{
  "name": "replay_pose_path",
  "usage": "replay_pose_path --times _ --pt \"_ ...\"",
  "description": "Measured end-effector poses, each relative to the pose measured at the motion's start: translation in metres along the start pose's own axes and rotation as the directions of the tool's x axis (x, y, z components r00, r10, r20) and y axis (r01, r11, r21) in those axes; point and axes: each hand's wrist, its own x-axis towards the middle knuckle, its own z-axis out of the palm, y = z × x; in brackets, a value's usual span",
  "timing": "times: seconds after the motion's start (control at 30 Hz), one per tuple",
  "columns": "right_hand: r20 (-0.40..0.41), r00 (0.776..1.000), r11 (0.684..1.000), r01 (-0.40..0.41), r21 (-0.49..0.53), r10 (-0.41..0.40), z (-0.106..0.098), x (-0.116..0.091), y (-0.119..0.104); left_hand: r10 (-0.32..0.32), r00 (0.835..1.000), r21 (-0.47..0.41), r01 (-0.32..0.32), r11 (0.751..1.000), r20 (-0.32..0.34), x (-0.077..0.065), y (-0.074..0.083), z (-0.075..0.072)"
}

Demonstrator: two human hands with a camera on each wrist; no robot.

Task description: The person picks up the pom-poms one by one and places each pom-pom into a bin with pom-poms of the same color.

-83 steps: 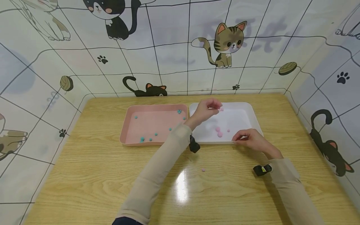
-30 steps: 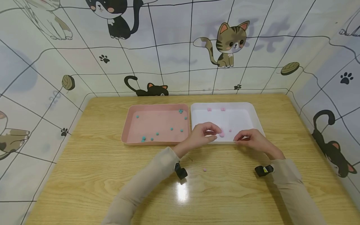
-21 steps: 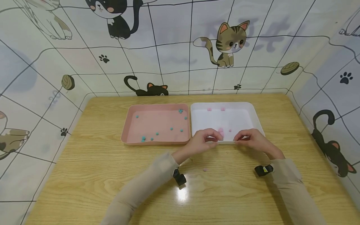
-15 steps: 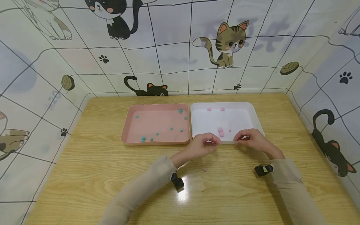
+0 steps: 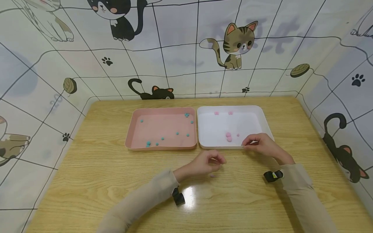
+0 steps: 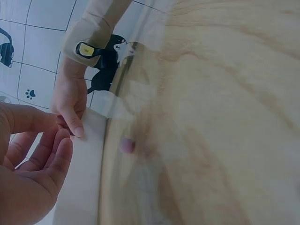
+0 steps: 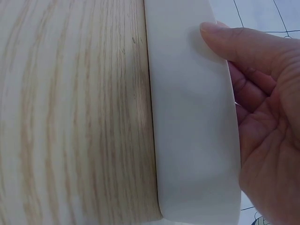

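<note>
My left hand (image 5: pixel 205 162) hovers over the table just in front of the white tray (image 5: pixel 247 121), its fingers loosely curled with nothing visible between them. Beside it a small pink-purple ball (image 6: pixel 127 145) lies on the wood, partly covered by the hand in the head view. My right hand (image 5: pixel 262 145) grips the tray's front rim, thumb (image 7: pixel 220 40) pressed on the outer wall and fingers inside. Several pink balls (image 5: pixel 229 139) sit inside this tray, some bunched near the front, with small pink clusters (image 5: pixel 216 113) along the back.
A pink tray (image 5: pixel 157 124) stands against the white tray's left side, with several teal balls (image 5: pixel 148 143) scattered in it. Behind the wooden table (image 5: pixel 87 181) rises a cat-patterned backdrop (image 5: pixel 180 74), which also stands along both sides.
My left hand has drawn back from the rear of the white tray, over its front rim, to the table near the loose ball. The right hand keeps its grip on the rim.
</note>
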Motion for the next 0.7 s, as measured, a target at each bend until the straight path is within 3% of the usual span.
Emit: replay_pose_path --times 0.2,0.43,0.7 --pt "-0.002 1.0 1.0 0.003 -0.003 -0.003 0.0 0.0 -0.001 -0.045 0.999 -0.013 0.045 0.999 0.022 -0.007 -0.004 0.003" --pt "0.0 1.0 1.0 -0.008 0.004 0.008 -0.001 0.0 -0.004 -0.151 0.988 -0.018 0.152 0.988 0.018 -0.014 -0.01 0.006" --pt "0.0 1.0 1.0 -0.031 0.006 0.031 -0.001 0.0 -0.003 -0.205 0.979 -0.011 0.206 0.979 0.02 -0.02 -0.013 0.006"
